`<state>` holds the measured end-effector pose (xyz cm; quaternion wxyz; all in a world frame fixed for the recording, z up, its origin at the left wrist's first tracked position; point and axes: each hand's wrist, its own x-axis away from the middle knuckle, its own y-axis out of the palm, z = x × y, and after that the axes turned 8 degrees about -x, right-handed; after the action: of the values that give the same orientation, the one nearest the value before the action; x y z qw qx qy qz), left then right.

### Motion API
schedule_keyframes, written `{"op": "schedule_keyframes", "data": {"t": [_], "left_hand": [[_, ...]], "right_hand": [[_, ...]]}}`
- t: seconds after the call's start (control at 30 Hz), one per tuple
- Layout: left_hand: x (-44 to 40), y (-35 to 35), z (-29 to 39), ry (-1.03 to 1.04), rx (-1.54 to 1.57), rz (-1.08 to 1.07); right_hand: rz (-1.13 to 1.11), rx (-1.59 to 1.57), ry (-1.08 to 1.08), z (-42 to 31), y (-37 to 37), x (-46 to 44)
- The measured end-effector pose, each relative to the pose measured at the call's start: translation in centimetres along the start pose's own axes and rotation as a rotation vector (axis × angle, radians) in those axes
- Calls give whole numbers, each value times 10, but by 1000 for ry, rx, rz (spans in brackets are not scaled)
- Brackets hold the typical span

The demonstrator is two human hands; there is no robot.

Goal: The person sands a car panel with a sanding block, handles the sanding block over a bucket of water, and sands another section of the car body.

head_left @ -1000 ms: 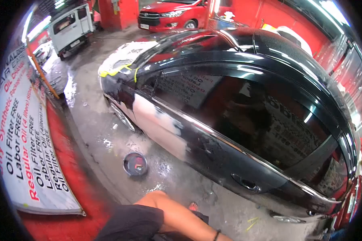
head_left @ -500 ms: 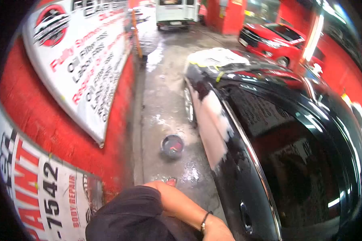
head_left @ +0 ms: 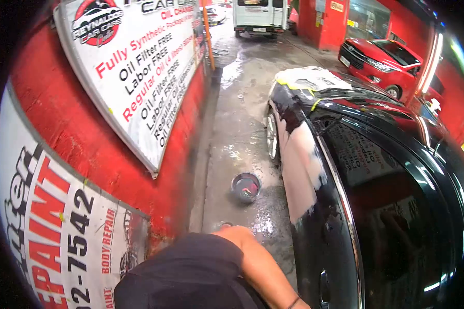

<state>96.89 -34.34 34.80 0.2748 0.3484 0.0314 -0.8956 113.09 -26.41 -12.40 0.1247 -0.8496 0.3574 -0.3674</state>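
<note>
Your hands lie outside the view, so I cannot tell how either grip stands. The black car door (head_left: 322,247) is just right of your bare arm (head_left: 265,268), rigid and probably slick; its handle (head_left: 324,286) looks the surest hold.

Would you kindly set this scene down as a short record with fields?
Main vehicle: black car, right of the picture
Side: pale patch behind the front wheel
Front: white covering edged with yellow
Floor: wet; dark bucket beside the car
Left: red wall with printed signs
Background: red car, white van
Person: bare forearm; no fingers in view
</note>
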Motion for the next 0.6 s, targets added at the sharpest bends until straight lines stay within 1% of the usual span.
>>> {"op": "schedule_keyframes", "data": {"t": [0.17, 0.23, 0.3, 0.37, 0.4, 0.43, 0.47, 0.5, 0.53, 0.57, 0.6], "left_hand": [[50, -3, 60, 127, 47, -26], [80, -4, 94, 199, 45, -26], [118, -9, 132, 260, 30, -29], [164, -23, 171, 288, -32, -74], [190, -40, 185, 279, -125, -164], [222, -47, 207, 187, -215, -99], [257, -48, 228, 88, -305, -32], [279, -47, 242, 212, -244, 49], [319, -56, 249, 184, -275, 97], [359, -66, 256, 155, -305, 145], [401, -67, 250, 213, -192, 337]], "right_hand": [[65, -24, 25, 28, 13, 45], [102, -27, -15, 18, 22, 59], [150, 9, -71, -54, 31, 60], [118, -18, -140, -105, 47, 42], [143, -63, -129, -159, 58, 41], [166, -102, -114, -209, 68, 45], [140, -108, -54, -216, 80, 27], [171, -106, -139, -238, 94, 18], [203, -132, -111, -251, 109, 4], [56, -369, -1, -299, 115, 3], [79, -447, 4, -287, 132, -20]]}}
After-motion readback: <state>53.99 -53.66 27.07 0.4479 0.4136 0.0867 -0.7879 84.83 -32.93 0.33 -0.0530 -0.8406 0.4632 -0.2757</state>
